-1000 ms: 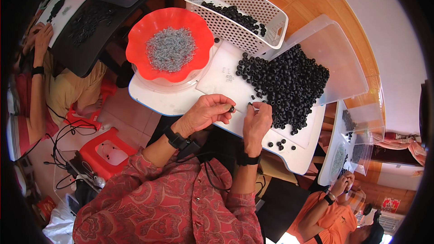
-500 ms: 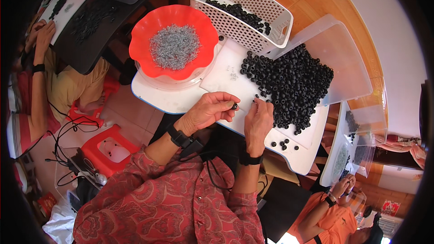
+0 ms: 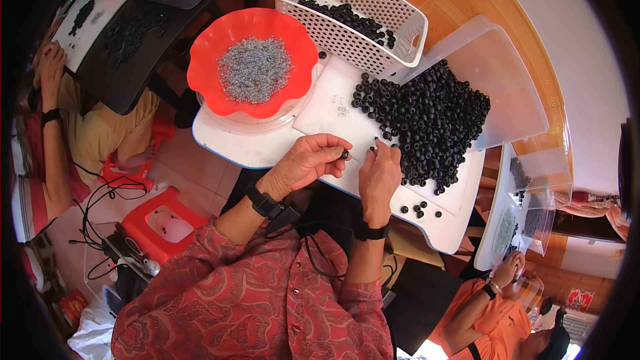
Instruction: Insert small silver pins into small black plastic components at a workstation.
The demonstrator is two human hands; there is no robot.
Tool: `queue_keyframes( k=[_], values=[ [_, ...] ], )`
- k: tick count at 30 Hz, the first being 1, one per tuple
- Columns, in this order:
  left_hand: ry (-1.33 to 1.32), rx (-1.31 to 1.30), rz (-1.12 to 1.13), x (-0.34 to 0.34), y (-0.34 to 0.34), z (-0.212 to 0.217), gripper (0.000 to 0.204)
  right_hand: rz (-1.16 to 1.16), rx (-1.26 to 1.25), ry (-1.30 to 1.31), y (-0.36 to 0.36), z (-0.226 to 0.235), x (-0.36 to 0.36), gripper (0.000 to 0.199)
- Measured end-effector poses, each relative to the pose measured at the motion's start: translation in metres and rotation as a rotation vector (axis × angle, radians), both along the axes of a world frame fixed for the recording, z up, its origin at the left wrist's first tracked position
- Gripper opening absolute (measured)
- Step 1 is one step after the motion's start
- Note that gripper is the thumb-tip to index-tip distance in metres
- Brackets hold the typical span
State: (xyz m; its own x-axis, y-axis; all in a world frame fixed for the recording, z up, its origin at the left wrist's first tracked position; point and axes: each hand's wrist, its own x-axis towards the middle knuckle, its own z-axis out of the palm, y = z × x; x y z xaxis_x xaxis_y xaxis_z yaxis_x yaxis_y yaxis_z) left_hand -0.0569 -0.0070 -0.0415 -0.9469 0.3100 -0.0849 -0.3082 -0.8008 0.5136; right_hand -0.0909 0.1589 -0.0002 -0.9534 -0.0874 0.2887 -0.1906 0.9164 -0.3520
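Note:
Over the near edge of the white table, my left hand (image 3: 310, 163) pinches a small round black part (image 3: 345, 155) between thumb and finger. Just to its right, my right hand (image 3: 380, 172) is closed, its fingertips pressed together; a dark speck shows at them, too small to name. Beyond the right hand spreads a large heap of black ring-like parts (image 3: 433, 127). A wavy-rimmed red bowl (image 3: 200, 60) at the left holds many tiny grey, clear-looking pieces (image 3: 255, 70).
Behind the heap stands a white perforated basket (image 3: 333, 37) with more black parts. A clear plastic bin (image 3: 507, 93) lies tipped beside it. Several loose black parts (image 3: 419, 210) sit near the front edge. Co-workers sit left and right; a red stool (image 3: 160, 223) stands at lower left.
My hands stay almost where they were, fingers still pinched. The whole view has shifted slightly. At the left, the co-worker's hands have drawn closer together.

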Motion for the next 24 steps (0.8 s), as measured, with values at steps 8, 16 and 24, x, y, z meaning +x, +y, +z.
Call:
queue_keyframes(
  k=[8,16,24],
  values=[
    [0.002,-0.002,0.01,0.001,0.0,-0.002,0.026,0.045,-0.072,0.063,0.004,-0.004,0.006,0.018],
    [-0.011,-0.003,0.007,0.001,0.001,0.002,0.024,-0.069,-1.111,-0.289,0.004,-0.004,0.024,0.019],
    [-0.002,-0.025,-0.002,0.0,0.003,0.003,0.024,0.003,-1.373,-0.446,-0.004,-0.002,0.035,0.023]
  ],
)
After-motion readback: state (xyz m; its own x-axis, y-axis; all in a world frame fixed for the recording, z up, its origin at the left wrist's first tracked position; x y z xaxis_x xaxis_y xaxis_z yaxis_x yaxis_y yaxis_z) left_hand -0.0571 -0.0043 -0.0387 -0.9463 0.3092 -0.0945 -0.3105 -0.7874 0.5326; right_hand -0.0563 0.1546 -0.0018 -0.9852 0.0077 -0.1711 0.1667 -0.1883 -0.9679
